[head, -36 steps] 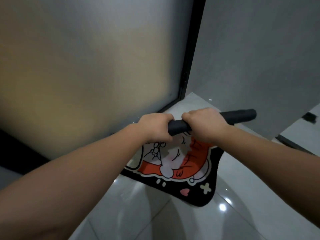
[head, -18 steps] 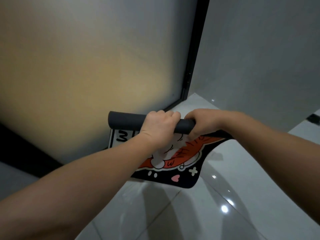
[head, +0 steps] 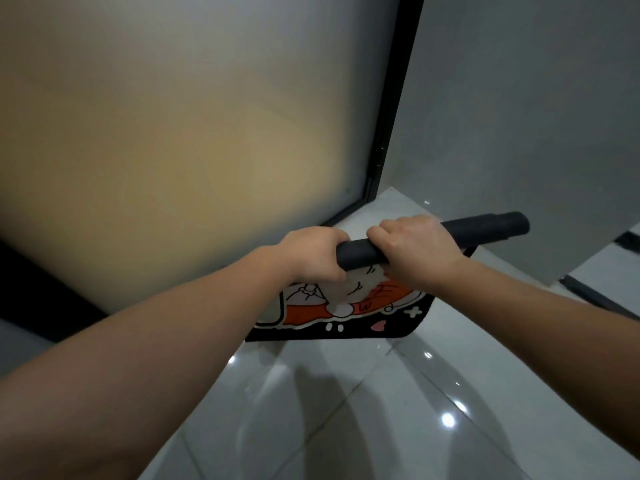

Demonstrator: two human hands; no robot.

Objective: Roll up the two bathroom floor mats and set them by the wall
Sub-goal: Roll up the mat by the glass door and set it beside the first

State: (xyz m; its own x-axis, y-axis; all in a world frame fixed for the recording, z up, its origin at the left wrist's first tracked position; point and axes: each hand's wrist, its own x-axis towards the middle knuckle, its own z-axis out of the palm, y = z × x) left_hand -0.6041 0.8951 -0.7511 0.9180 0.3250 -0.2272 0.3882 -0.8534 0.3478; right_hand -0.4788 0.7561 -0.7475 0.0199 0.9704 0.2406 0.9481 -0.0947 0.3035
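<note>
I hold one floor mat [head: 349,315] in the air above the tiled floor. Its upper part is wound into a tight dark roll [head: 485,228] that sticks out to the right. The loose end hangs below my hands, showing a black border and an orange and white cartoon print. My left hand [head: 311,254] grips the roll's left end from above. My right hand [head: 412,251] is closed over the roll just beside it. A second mat is not in view.
A frosted glass door [head: 180,133] with a black frame [head: 391,116] fills the left and centre. A grey wall [head: 526,116] stands to the right, meeting the door at a corner. Glossy white floor tiles [head: 398,410] lie below. A dark strip [head: 595,296] lies on the floor at right.
The roll has shifted right again, its long end now sticking out past my right hand. Less of the mat hangs loose than a second ago.
</note>
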